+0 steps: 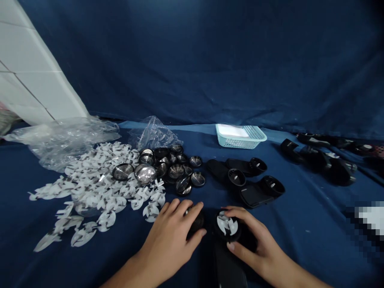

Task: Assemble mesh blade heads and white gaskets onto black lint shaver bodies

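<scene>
My left hand point(172, 232) curls its fingers and thumb around a dark round cap point(196, 221), partly hidden beneath them. Beside it, the thumb and fingers of my right hand point(258, 242) grip the round end of a black plastic housing point(231, 266). A white plastic insert point(227, 224) with curved blades sits inside that round opening. The housing's flat body runs down toward the bottom edge of the view. Beyond my left hand lies a cluster of round black caps with perforated metal discs point(176, 171). Left of them spreads a heap of white plastic inserts point(99, 184).
Several black housings with round ends point(261, 192) lie beyond my right hand. A light-blue basket point(241, 143) holding something white stands farther back. Clear plastic bags point(69, 138) lie at the back left. Blurred black parts point(327, 162) lie far right on the blue cloth point(309, 244).
</scene>
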The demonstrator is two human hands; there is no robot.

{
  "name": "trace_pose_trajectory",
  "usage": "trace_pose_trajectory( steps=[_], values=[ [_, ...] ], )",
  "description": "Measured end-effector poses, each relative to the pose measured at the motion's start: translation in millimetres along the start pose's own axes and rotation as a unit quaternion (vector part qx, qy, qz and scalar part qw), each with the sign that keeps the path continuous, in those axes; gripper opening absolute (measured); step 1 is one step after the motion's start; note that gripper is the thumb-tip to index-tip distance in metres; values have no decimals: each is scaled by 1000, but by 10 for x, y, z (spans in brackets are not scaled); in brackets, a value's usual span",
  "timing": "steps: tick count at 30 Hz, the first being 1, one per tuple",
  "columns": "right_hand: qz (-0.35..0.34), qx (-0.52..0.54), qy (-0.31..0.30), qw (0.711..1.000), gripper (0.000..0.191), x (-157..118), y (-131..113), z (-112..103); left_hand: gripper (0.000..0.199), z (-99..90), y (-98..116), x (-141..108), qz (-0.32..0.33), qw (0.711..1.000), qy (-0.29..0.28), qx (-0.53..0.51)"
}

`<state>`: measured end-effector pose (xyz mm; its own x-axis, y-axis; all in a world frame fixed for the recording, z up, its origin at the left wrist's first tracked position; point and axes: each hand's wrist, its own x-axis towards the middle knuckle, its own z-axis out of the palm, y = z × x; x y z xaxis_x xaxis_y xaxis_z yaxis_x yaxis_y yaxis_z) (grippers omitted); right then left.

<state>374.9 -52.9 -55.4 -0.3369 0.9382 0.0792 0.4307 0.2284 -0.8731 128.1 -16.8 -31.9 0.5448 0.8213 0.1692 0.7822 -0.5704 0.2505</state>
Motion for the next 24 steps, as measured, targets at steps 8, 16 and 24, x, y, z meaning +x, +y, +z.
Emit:
trace_pose_trajectory(
  steps=[8, 16, 24],
  values=[
    [9, 20, 11, 1000, 29, -15, 11, 15, 47, -125, 77, -24, -6, 992, 58, -112],
    [-72, -131, -35, 988, 31, -39, -29, -24, 40, -147, 148, -51, -38, 973, 46, -224],
    [-113, -178, -21, 977, 49, -7, -122, -37, 37, -174, 192, -71, -45, 961, 60, -265]
  ],
)
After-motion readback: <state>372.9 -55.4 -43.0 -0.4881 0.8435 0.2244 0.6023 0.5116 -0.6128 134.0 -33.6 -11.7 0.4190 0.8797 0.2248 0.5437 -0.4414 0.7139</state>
